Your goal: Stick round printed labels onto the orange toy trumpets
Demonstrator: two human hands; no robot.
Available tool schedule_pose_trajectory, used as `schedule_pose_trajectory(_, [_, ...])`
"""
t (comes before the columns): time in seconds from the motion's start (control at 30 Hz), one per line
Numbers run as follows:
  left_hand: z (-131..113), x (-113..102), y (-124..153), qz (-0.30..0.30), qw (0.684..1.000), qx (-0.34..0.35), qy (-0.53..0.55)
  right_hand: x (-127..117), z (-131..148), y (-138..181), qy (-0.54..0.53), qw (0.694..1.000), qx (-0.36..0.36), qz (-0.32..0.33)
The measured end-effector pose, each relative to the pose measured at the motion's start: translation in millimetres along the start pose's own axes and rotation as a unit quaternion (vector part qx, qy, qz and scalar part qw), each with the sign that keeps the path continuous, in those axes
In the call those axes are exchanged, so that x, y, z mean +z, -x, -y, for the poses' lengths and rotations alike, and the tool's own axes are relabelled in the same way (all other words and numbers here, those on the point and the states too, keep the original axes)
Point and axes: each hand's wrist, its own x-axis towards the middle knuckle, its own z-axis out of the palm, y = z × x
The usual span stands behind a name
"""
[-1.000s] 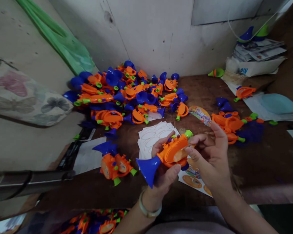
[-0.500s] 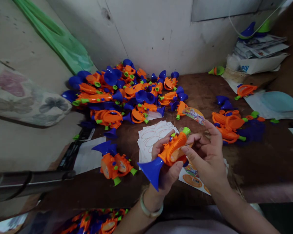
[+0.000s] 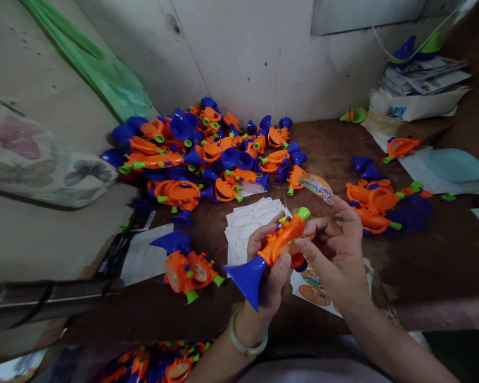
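Note:
My left hand [image 3: 268,276] grips an orange toy trumpet [image 3: 272,248] with a blue bell and a green mouthpiece, held tilted above the table. My right hand [image 3: 335,252] touches the trumpet's side with thumb and forefinger, pinching a small sticker against it. A colourful oval sticker [image 3: 318,187] clings to the tip of my right middle finger. Under the hands lie a white peeled sticker sheet [image 3: 250,223] and a sheet with orange oval stickers [image 3: 315,290].
A large heap of orange and blue trumpets [image 3: 207,151] fills the back left corner. Two trumpets [image 3: 187,268] lie near the front left. More trumpets [image 3: 373,205] sit at the right. Papers and a box [image 3: 419,90] stand back right. A dark bar [image 3: 43,300] juts in from the left.
The trumpet has been turned slightly in my left hand, its bell dipping lower. My right thumb and forefinger have pressed closer onto its side.

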Motion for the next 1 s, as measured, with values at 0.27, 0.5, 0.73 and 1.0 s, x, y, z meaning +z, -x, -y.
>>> schedule_pose_trajectory(0.27, [-4.8, 1.0, 4.5, -0.01, 0.999, 0.035, 0.001, 8.4, -3.5, -0.2, 0.059, 0.99, -0.127, -0.027])
schedule_pose_trajectory(0.5, [-5.9, -1.1, 6.5, -0.036, 0.999, 0.032, 0.022, 9.0, -5.3, 0.0, 0.111, 0.979, -0.17, -0.029])
schedule_pose_trajectory(0.73, [-6.8, -2.6, 9.6, -0.036, 0.999, 0.034, 0.024, 10.3, -5.4, 4.1, 0.156, 0.973, -0.167, -0.034])
schedule_pose_trajectory(1.0, [-14.2, 0.6, 6.6, -0.051, 0.996, -0.004, 0.076, -11.0, -15.9, -17.1, 0.353, 0.883, -0.287, -0.118])
